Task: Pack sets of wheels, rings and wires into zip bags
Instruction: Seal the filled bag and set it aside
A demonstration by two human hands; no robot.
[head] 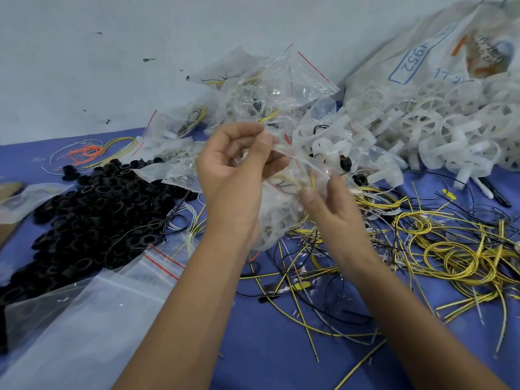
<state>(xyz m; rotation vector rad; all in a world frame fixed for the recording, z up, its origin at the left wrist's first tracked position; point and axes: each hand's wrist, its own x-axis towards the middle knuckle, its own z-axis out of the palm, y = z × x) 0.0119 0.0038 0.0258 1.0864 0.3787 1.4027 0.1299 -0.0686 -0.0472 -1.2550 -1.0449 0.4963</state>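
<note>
Left of the hands, a heap of black rings (92,209) lies on the blue surface (267,347), with empty zip bags (92,319) nearer. The left hand (233,175) pinches the top edge of a filled zip bag (281,198); the right hand (329,204) pinches the same bag, close beside it. Right of the hands lie yellow wires (450,249), with white wheels (436,128) beyond them.

Blue tabletop (267,361), grey wall (112,52), brown cardboard (8,190)

Rings (92,209) left, wires (439,249) right, wheels (439,128) behind wires
</note>
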